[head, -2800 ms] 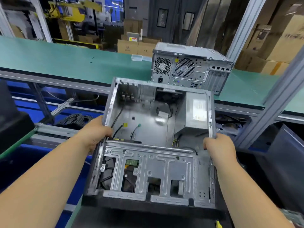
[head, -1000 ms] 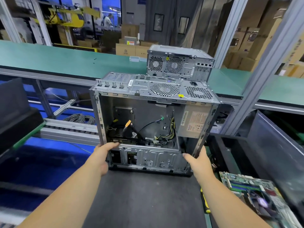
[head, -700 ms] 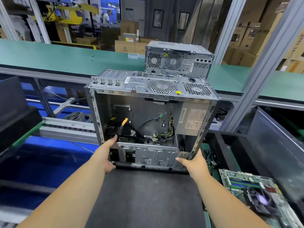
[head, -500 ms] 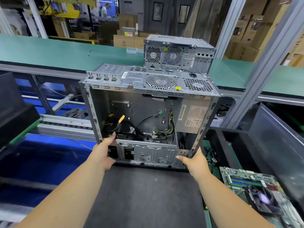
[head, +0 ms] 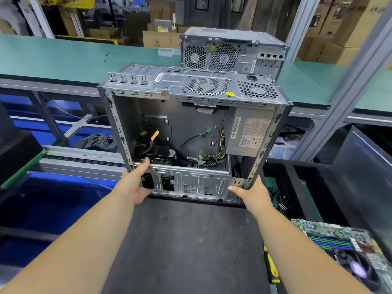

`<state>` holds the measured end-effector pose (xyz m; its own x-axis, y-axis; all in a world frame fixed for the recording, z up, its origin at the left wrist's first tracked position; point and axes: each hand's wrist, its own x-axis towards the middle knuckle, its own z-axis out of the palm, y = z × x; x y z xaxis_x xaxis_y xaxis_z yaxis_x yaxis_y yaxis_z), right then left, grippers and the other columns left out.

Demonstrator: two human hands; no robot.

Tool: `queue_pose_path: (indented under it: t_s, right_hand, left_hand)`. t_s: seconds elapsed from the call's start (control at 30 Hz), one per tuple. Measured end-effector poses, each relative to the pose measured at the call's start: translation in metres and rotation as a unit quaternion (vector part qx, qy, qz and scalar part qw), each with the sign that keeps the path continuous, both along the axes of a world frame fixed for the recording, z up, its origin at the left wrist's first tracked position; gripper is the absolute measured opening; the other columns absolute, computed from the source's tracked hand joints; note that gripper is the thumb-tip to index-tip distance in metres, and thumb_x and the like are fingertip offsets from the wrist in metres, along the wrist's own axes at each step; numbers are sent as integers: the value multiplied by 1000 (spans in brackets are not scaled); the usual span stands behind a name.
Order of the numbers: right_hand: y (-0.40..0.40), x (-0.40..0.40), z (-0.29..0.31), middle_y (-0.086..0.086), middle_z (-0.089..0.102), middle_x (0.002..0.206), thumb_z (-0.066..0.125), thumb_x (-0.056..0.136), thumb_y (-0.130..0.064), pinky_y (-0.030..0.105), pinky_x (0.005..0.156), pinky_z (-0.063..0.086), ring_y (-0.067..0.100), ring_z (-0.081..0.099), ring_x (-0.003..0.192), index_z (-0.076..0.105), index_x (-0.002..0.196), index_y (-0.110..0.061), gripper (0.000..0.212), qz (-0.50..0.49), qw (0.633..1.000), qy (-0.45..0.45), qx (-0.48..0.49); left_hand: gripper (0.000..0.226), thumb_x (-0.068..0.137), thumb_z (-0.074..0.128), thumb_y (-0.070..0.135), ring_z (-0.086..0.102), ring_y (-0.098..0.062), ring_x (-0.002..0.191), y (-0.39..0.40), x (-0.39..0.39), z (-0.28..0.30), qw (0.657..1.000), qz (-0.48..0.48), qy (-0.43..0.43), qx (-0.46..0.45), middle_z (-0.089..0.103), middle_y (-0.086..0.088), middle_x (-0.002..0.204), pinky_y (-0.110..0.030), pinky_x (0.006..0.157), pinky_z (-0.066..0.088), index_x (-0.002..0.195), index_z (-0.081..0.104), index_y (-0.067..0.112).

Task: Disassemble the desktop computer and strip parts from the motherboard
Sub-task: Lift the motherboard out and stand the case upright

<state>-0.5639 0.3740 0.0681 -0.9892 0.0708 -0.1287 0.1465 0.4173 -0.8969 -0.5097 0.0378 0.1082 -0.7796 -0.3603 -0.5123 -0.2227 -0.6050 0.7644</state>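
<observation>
An open grey computer case (head: 195, 85) stands on end on the dark work mat (head: 186, 247), its rear panel with fan grilles facing up and its open side toward me. Inside are a power supply (head: 248, 134), loose cables (head: 191, 145) and a drive cage (head: 191, 181) at the bottom. My left hand (head: 135, 183) grips the case's lower left frame edge, thumb up on the cage rail. My right hand (head: 252, 194) holds the lower right frame post. A removed motherboard (head: 339, 247) lies at the right, partly cut off by the frame edge.
A second closed computer case (head: 231, 52) sits behind on the green conveyor (head: 63, 58). A yellow-handled tool (head: 271, 268) lies at the mat's right edge. Black bins (head: 350, 177) stand right, a blue bin (head: 42, 204) left, and coiled cables (head: 95, 141) under the conveyor.
The case was lying flat 2.8 s ago; both hands have tipped it up onto its end. Over the last second it has shifted slightly away from me, hands keeping hold of the lower edges.
</observation>
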Motion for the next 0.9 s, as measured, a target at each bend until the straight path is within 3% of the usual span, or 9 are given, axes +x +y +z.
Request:
queue_pose_path:
  t_s: [0.17,0.33,0.4,0.47,0.53,0.6,0.7,0.77,0.9]
  right_hand:
    - [-1,-22,1,-20,65,99,90,65,-42,27,73,45,4,61,90,47,130,-34,79,-2,1000,5,25]
    - [-3,-31,3,-15,69,101,89,68,-39,35,84,51,12,65,95,47,132,-31,77,-8,1000,3,23]
    - [-6,-25,2,-16,71,98,86,72,-40,35,82,51,11,66,93,49,131,-29,71,-18,1000,6,22]
    - [-11,-16,0,-17,71,104,80,77,-46,34,79,50,13,66,96,48,134,-27,67,-32,999,11,32]
    - [-16,-6,-5,-16,68,109,71,85,-48,28,74,48,16,65,101,47,137,-27,61,-47,998,15,28]
    - [-16,3,-9,-14,65,112,62,94,-42,25,73,45,17,63,104,43,142,-27,54,-42,999,22,22]
    - [-7,6,-14,-4,56,137,52,101,-34,34,96,47,20,56,121,33,152,-27,54,-7,999,18,46]
    - [1,4,-16,-3,54,142,51,102,-30,36,103,45,19,53,126,30,154,-28,56,11,998,11,54]
    - [5,-1,-17,-1,56,141,52,102,-30,30,88,47,22,57,121,25,156,-29,61,23,996,8,90]
  left_hand:
    - [137,28,95,52,23,-43,142,0,-22,4,1000,2,0,2,21,-4,158,-63,105,36,147,33,24]
    - [137,26,95,56,32,-40,139,-4,-35,3,1000,-9,-13,-12,27,-1,156,-62,103,40,146,34,26]
    - [134,29,94,58,36,-37,138,-3,-36,3,1000,-17,-15,-10,30,-1,155,-58,106,39,145,36,26]
    - [114,50,89,57,32,-34,140,4,-34,5,1000,-10,-14,6,29,0,156,-48,109,39,146,36,27]
    - [78,79,73,52,27,-26,143,18,-32,5,1000,21,-20,11,26,2,157,-37,105,42,146,37,35]
    - [66,84,67,52,29,-24,142,36,-30,2,998,44,-47,11,28,1,156,-39,112,32,143,41,35]
    - [82,77,71,59,29,-30,143,69,-24,-5,997,21,-51,57,27,-5,157,-46,118,24,146,37,31]
    - [94,72,73,61,26,-37,143,85,-23,-12,995,-4,-40,94,18,-13,159,-50,117,24,150,28,35]
    - [100,70,71,67,33,-40,139,100,-29,-18,993,-8,-41,106,16,-19,159,-49,116,28,151,18,40]
